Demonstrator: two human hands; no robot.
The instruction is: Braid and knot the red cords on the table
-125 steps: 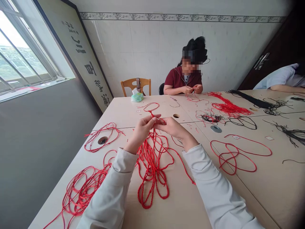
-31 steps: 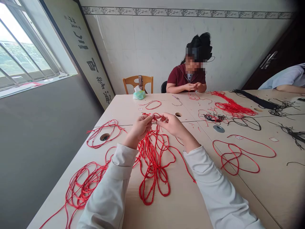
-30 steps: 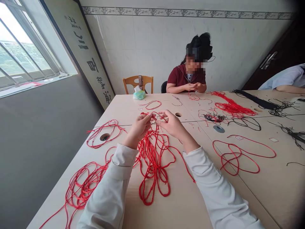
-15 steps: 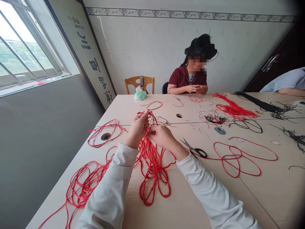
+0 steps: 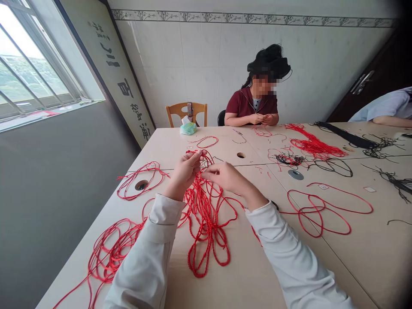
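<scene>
**A left hand (image 5: 184, 172) pinches a red braided cord (image 5: 206, 227) above a cream table (image 5: 257, 279)**

Both forearms come from the near edge in white long sleeves (image 5: 144, 262). The cord lies in a loose, tangled heap on the table, straight in front of the person, and one part goes up into the left hand. This hand is closed and grips the cord between thumb and fingers. The right hand (image 5: 227, 177) is held out flat and half open, with its fingertips just beside the cord; I cannot tell if it holds a strand.

On the near left lies a coil of thin red cord (image 5: 109, 257). Farther on, a red loop (image 5: 138, 180) circles a round table hole (image 5: 141, 185). On the right lies a thin red loop (image 5: 318, 210), and beyond it are a round metal cover (image 5: 295, 174), a bundle of red cords (image 5: 315, 146) and black cords (image 5: 346, 135).

At the far side, a seated co-worker in a dark red top (image 5: 251, 105) has both hands together over a thin red cord (image 5: 262, 131). Another person in a pale blue sleeve (image 5: 386, 106) leans at the far right.
</scene>
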